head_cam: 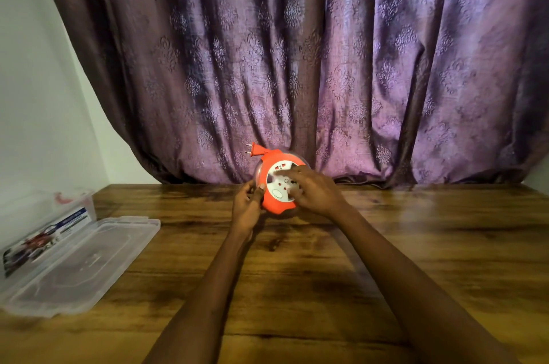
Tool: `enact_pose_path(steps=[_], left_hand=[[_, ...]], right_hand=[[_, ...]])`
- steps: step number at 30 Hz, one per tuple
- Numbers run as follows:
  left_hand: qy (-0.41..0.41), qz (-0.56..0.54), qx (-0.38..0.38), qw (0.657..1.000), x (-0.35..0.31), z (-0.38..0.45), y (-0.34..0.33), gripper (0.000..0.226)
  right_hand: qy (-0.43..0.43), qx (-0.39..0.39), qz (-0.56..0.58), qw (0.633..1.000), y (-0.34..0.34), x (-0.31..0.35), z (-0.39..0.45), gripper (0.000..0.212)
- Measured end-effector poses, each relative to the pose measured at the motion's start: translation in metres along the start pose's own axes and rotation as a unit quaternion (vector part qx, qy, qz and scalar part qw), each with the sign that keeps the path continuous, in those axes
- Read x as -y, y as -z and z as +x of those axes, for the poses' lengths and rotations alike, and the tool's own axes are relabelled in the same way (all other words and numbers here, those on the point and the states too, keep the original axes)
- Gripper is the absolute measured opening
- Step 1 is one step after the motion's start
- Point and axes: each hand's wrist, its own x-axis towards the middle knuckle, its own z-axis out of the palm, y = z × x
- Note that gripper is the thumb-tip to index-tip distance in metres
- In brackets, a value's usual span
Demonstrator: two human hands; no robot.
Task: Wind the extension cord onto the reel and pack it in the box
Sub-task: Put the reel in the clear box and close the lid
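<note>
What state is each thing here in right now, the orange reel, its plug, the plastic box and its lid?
Extension cord reel: held up above the table, socket face towards the camera.
Plug: drawn in against the reel's upper left edge, prongs pointing left.
Box: open, on the table's left side.
Lid: off, lying flat beside the box.
Left hand: grips the reel's left edge.
Right hand: fingers on the socket face.

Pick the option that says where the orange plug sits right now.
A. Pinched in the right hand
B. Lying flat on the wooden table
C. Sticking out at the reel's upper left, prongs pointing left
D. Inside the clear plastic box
C: the plug juts from the upper left edge of the reel, prongs pointing left, above the table and untouched by either hand.
</note>
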Motion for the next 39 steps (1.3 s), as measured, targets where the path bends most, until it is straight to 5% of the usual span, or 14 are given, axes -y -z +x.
enact_pose_path(steps=[4, 6, 11, 14, 18, 21, 23, 24, 26, 28, 30, 32, 35, 39], left_hand=[[0.029, -0.033, -0.032, 0.999, -0.008, 0.004, 0.013, 0.025], [0.044, -0.036, -0.032, 0.998, -0.013, 0.006, 0.023, 0.026], [0.071, 0.014, 0.006, 0.997, -0.035, 0.013, 0.067, 0.021], [0.087, 0.05, 0.025, 0.995, -0.059, 0.006, 0.1, 0.018], [0.114, 0.087, 0.076, 0.987, -0.085, -0.009, 0.148, 0.021], [0.033, 0.205, -0.016, 0.978, -0.101, -0.014, 0.193, 0.017], [-0.084, 0.356, -0.171, 0.915, -0.108, -0.017, 0.223, 0.023], [-0.111, 0.437, -0.252, 0.856, -0.112, -0.022, 0.24, 0.026], [-0.079, 0.548, -0.376, 0.743, -0.118, -0.036, 0.267, 0.033], [0.006, 0.58, -0.428, 0.693, -0.12, -0.051, 0.289, 0.052], [0.061, 0.586, -0.432, 0.683, -0.12, -0.061, 0.313, 0.063], [0.076, 0.582, -0.422, 0.691, -0.115, -0.064, 0.341, 0.052], [0.039, 0.613, -0.391, 0.686, -0.115, -0.069, 0.367, 0.027], [-0.022, 0.569, -0.414, 0.711, -0.12, -0.068, 0.359, 0.025]], right_hand=[[-0.144, -0.161, 0.249, 0.944, -0.002, -0.009, 0.008, 0.047], [-0.224, -0.128, 0.359, 0.897, -0.006, -0.008, 0.017, 0.053], [-0.255, -0.061, 0.502, 0.824, -0.007, 0.021, 0.03, 0.033], [-0.217, 0.026, 0.496, 0.84, -0.015, 0.038, 0.038, 0.013], [-0.194, 0.102, 0.501, 0.837, -0.036, 0.07, 0.05, 0.025], [-0.203, 0.097, 0.539, 0.811, -0.055, 0.103, 0.056, 0.025], [-0.227, 0.085, 0.563, 0.79, -0.066, 0.122, 0.058, 0.027], [-0.238, 0.08, 0.573, 0.78, -0.071, 0.133, 0.059, 0.027], [-0.259, 0.071, 0.588, 0.763, -0.079, 0.149, 0.062, 0.027], [-0.273, 0.063, 0.602, 0.748, -0.086, 0.162, 0.063, 0.027], [-0.28, 0.066, 0.609, 0.739, -0.089, 0.172, 0.064, 0.027], [-0.282, 0.075, 0.604, 0.741, -0.092, 0.178, 0.063, 0.028], [-0.279, 0.088, 0.582, 0.759, -0.093, 0.181, 0.061, 0.027], [-0.281, 0.093, 0.575, 0.763, -0.095, 0.18, 0.056, 0.03]])
